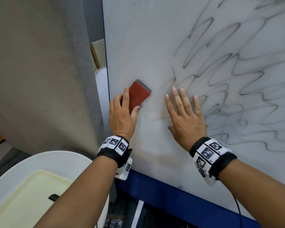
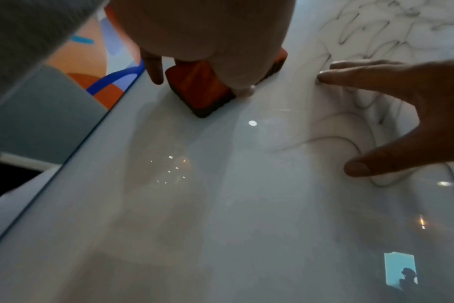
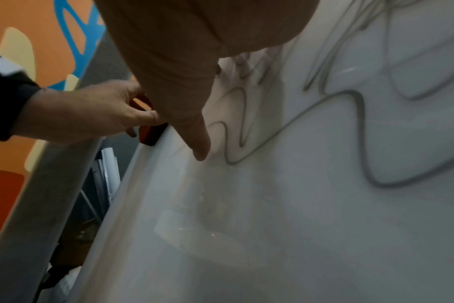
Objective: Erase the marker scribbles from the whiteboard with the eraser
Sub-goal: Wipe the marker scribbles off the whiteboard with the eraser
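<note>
A red eraser (image 1: 137, 94) with a dark felt base lies flat against the whiteboard (image 1: 146, 46) near its left edge. My left hand (image 1: 122, 116) grips the eraser, fingers on one side and thumb on the other; the left wrist view shows the eraser (image 2: 202, 90) under my palm. My right hand (image 1: 184, 112) lies flat on the whiteboard with fingers spread, just right of the eraser. Grey marker scribbles (image 1: 229, 76) cover the board's right part, and thin lines run under my right hand. In the right wrist view my thumb (image 3: 194, 133) presses the board beside the scribbles (image 3: 350, 106).
The board has a blue frame (image 1: 171, 195) along its lower edge. A grey partition (image 1: 48, 71) stands left of the board. A white tub (image 1: 39, 178) with a pale tray inside sits at lower left. A black cable (image 1: 238, 209) hangs from my right wrist.
</note>
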{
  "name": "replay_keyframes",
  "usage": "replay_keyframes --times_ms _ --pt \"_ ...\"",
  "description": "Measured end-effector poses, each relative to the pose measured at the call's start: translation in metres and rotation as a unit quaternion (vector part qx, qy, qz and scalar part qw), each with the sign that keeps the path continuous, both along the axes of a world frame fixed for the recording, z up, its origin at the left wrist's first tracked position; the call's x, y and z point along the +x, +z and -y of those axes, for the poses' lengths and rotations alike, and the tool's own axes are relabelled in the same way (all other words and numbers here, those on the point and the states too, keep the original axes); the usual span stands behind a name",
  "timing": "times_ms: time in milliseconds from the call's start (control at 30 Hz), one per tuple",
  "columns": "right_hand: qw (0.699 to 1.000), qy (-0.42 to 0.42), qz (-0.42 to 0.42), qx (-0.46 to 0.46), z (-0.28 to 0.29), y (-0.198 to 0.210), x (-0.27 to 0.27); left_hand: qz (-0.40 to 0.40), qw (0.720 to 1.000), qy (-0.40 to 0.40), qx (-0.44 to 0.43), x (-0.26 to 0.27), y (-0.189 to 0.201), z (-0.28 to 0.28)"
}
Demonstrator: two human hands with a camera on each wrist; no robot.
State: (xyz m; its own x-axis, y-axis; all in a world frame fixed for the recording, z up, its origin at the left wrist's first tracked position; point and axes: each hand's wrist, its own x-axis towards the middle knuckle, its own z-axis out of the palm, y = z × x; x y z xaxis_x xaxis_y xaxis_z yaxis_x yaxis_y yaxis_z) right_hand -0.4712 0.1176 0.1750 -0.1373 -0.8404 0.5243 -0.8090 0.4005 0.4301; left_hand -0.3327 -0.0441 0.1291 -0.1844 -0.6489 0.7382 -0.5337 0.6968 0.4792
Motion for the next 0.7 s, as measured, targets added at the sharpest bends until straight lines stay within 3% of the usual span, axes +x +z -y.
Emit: replay_keyframes --times_ms 133,300,467,700 --pt "1.000 -0.021 -0.013 -0.013 0.004 -0.011 -0.001 -0.016 0.999 -0.007 0.049 -0.011 -0.019 -0.019" --pt "1.000 -0.014 -0.013 -0.023 0.005 -0.014 -0.003 0.055 0.997 -0.044 0.018 -0.008 -0.030 -0.028" --pt "0.999 -0.020 -0.001 -0.035 0.006 -0.016 0.001 -0.046 0.992 0.015 0.118 -0.015 -0.009 -0.026" --pt "0.998 -0.005 0.018 -0.059 0.002 -0.013 0.006 0.008 0.998 -0.047 0.050 -0.023 -0.019 -0.049"
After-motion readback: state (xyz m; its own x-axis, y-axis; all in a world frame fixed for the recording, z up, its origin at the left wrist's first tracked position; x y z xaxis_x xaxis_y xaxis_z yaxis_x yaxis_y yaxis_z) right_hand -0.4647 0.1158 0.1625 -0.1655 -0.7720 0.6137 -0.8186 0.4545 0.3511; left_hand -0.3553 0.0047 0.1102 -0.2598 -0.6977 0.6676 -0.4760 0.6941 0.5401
